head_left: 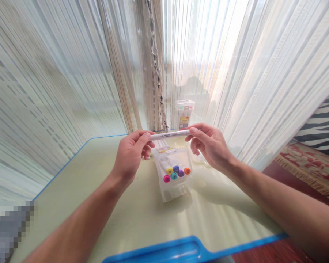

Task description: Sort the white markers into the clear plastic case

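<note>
head view: left hand (133, 151) and right hand (210, 144) fingertip-pinch a white marker (178, 134) by its ends, beyond the table front edge (249, 247).

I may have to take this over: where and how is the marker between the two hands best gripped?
Pinch the white marker at mid-barrel, probably from above: it is slender and nearly level, with its middle uncovered between the left hand and right hand, which hold its ends. The clear case shows below it.
</note>
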